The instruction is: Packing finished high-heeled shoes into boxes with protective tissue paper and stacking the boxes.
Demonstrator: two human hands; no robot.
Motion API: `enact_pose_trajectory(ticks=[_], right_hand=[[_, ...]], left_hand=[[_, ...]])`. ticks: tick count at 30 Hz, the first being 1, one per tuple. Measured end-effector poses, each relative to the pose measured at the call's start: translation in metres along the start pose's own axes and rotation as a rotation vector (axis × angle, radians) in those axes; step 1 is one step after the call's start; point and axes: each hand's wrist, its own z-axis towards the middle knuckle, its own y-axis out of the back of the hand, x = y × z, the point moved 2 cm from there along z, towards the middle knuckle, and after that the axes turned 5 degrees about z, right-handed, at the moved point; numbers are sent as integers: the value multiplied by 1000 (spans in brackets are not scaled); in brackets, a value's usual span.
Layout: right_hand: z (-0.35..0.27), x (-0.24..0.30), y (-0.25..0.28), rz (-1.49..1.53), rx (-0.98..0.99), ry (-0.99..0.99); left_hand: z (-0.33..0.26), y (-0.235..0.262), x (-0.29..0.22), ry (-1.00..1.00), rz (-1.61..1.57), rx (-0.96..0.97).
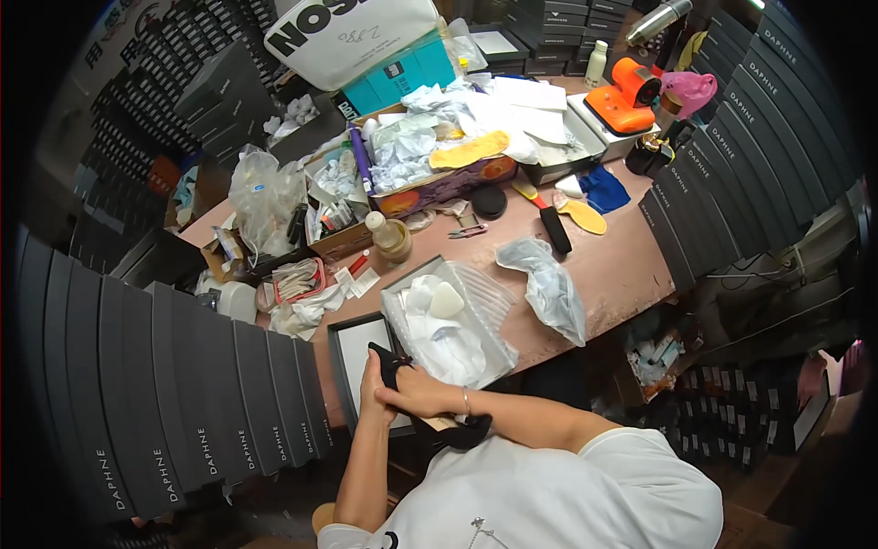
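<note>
Close to my body, at the table's front edge, I have a black shoe [465, 433] in both hands. My left hand [372, 389] is closed along its left side. My right hand [424, 393] lies across the top with its fingers wrapped round, hiding the shoe's middle. A dark tip shows past the fingers, and a pale patch shows near the right wrist. Beneath and beyond the hands are a dark shoebox part [352, 343] with a white inside and an open box [498, 361] lined with white tissue and bubble wrap. A white rounded pad [446, 300] rests on the tissue.
Crumpled white wrapping [549, 291] lies right of the open box. Farther back are a black-handled brush [554, 229], a pump bottle [390, 240], a yellow insole [585, 218] and a carton of crumpled paper [430, 197]. Dark shoebox stacks [215, 393] flank both sides.
</note>
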Motion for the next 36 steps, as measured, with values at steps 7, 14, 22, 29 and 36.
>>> enact_pose_trajectory(ticks=[7,14,22,29,36], right_hand=[[-67,5,-14,-77,-268,211],[-48,20,3,-113,-170,221],[-71,-36,76,-220,-562,83],[-14,-91,124,-736,-631,62],[-75,-21,65,-377,-476,360]], left_hand=[[11,-24,3,-99,74,129],[-11,-22,-4,-81,133,82],[-36,-13,33,-3,-280,151],[-60,-36,66,13,-254,229],[-30,-35,53,72,-416,116]])
